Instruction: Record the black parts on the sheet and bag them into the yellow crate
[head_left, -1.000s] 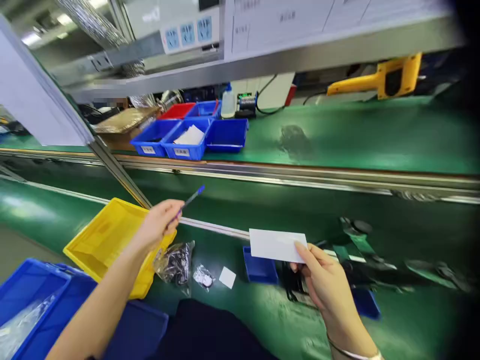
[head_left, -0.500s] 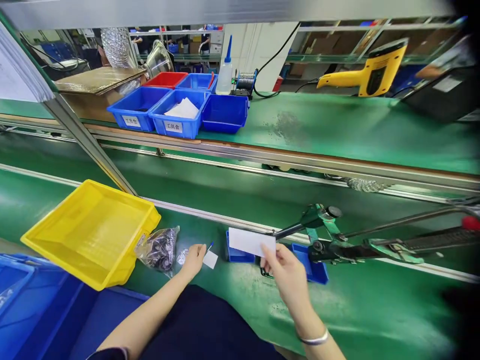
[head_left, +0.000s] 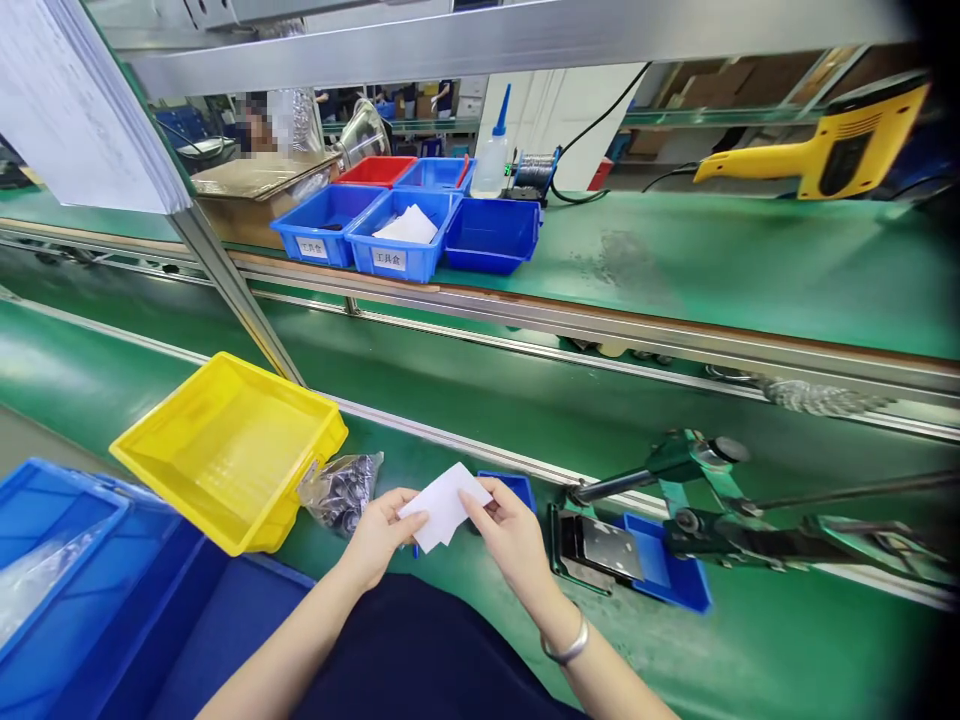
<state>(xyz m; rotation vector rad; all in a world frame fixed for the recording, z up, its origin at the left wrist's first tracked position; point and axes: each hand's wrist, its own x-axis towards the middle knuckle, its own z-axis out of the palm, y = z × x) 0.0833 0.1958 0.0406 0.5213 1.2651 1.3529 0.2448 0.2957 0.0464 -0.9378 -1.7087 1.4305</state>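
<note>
Both of my hands hold a white paper card (head_left: 442, 505) low over the green bench. My left hand (head_left: 379, 535) pinches its left edge. My right hand (head_left: 510, 530) grips its right edge with curled fingers. A bit of a blue pen (head_left: 415, 550) shows under the card by my left hand. A small blue tray (head_left: 514, 488) lies just behind my right hand. A clear bag of dark parts (head_left: 341, 488) lies left of my hands. A silver bracelet (head_left: 566, 648) circles my right wrist.
A yellow bin (head_left: 225, 445) stands tilted at the left, over large blue bins (head_left: 82, 580). A green lever press (head_left: 697, 500) with a blue tray (head_left: 667, 575) sits to the right. Blue and red bins (head_left: 397, 225), a squeeze bottle (head_left: 495, 150) and a yellow heat gun (head_left: 832, 155) are on the far shelf.
My left hand dropped from holding the pen up to the bench and now grips the card with my right hand. The card moved left and lower. The view shifted.
</note>
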